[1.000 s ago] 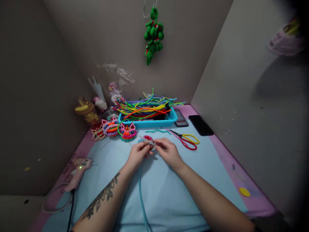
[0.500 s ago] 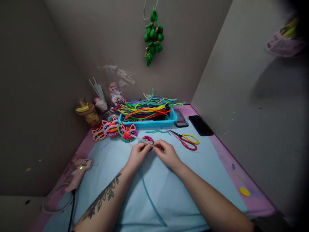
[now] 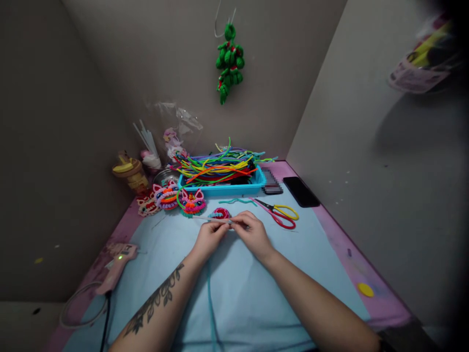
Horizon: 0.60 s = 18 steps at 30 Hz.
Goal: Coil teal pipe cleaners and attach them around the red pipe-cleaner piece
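Observation:
My left hand (image 3: 211, 234) and my right hand (image 3: 251, 232) meet at the middle of the table, fingertips pinched close together. Between them is a thin pale stick (image 3: 207, 220), which points out to the left past my left fingers. A long teal pipe cleaner (image 3: 210, 298) hangs down from my left hand toward the near table edge. Just behind my fingertips lies a round red and pink coil (image 3: 222, 213) with a light blue part. The exact grip of the fingertips on the small pieces is hard to make out.
Behind stands a blue tray (image 3: 223, 189) of colourful pipe cleaners. Scissors (image 3: 280, 214) and a black phone (image 3: 301, 191) lie to the right. Finished animal faces (image 3: 193, 203) sit back left, and a pink glue gun (image 3: 117, 266) lies at the left. A yellow disc (image 3: 365, 290) lies at the right.
The pale stick has turned from a slant to nearly level. The teal pipe cleaner's lower end has swung left, and the coil shows more. The camera view has shifted slightly.

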Motion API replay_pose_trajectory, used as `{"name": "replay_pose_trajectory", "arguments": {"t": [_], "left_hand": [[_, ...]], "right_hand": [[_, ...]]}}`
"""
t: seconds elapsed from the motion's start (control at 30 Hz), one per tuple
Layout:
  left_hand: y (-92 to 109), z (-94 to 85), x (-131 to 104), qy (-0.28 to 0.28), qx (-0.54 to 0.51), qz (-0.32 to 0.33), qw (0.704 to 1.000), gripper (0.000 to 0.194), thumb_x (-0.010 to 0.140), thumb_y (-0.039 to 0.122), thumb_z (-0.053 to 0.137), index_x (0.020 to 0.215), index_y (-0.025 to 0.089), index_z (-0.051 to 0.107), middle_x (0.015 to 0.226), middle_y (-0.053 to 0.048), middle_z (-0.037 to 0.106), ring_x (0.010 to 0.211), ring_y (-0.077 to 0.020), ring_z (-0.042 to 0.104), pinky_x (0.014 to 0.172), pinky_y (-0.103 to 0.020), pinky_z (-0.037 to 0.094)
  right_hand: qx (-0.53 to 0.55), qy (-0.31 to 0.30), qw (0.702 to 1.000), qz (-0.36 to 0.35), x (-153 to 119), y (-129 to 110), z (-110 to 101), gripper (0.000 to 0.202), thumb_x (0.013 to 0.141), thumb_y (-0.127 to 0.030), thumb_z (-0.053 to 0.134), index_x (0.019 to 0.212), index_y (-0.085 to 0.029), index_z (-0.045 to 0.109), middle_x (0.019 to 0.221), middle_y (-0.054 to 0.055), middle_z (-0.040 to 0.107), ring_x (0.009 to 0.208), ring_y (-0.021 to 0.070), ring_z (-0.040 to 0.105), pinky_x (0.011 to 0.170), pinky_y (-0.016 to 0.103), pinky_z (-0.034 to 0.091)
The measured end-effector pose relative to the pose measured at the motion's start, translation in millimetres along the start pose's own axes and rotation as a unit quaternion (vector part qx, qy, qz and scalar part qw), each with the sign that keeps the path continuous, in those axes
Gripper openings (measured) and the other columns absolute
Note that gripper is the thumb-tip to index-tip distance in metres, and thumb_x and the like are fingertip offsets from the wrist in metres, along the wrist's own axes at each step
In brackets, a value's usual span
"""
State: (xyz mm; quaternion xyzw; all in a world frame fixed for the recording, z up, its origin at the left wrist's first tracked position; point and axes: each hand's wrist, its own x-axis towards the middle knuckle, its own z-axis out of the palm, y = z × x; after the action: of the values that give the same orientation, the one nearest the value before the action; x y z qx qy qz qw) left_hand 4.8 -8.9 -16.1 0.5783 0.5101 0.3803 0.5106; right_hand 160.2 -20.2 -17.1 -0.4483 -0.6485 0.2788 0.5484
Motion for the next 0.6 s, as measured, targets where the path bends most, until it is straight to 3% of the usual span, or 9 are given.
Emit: {"name": "replay_pose_trajectory", "arguments": {"t": [0.17, 0.37, 0.6], "left_hand": [[-1.4, 3.2, -0.7, -0.032, -0.039, -0.004, 0.999, 0.028, 0.076, 0.039, 0.061, 0.084, 0.015, 0.074, 0.055, 0.0, 0.058, 0.045, -0.0094, 0.043, 0.046, -0.022, 0.032], [0.7, 5.3, -2.8, -0.03, -0.086, -0.003, 0.996, 0.031, 0.074, 0.044, 0.064, 0.08, 0.013, 0.07, 0.054, 0.001, 0.055, 0.045, -0.0085, 0.042, 0.044, -0.021, 0.031], [4.1, 5.7, -2.8, 0.026, -0.098, -0.009, 0.995, 0.035, 0.071, 0.047, 0.066, 0.07, 0.013, 0.063, 0.049, 0.004, 0.048, 0.042, -0.007, 0.038, 0.042, -0.02, 0.027]], "right_hand": [[-0.074, 0.036, 0.994, -0.068, -1.0, 3.4, -2.1, 0.019, 0.082, -0.013, 0.053, 0.084, -0.022, 0.069, 0.081, 0.004, 0.058, 0.077, 0.0158, 0.058, 0.071, 0.029, 0.049], [-0.167, 0.025, 0.979, -0.113, -4.0, 4.1, -1.9, 0.022, 0.086, -0.015, 0.05, 0.083, -0.023, 0.07, 0.081, 0.005, 0.058, 0.077, 0.0174, 0.058, 0.072, 0.031, 0.05], [-0.093, -0.02, 0.987, -0.133, -5.2, 5.6, 0.8, 0.034, 0.078, -0.006, 0.045, 0.094, -0.024, 0.069, 0.093, 0.007, 0.061, 0.089, 0.0182, 0.059, 0.08, 0.034, 0.052]]}}
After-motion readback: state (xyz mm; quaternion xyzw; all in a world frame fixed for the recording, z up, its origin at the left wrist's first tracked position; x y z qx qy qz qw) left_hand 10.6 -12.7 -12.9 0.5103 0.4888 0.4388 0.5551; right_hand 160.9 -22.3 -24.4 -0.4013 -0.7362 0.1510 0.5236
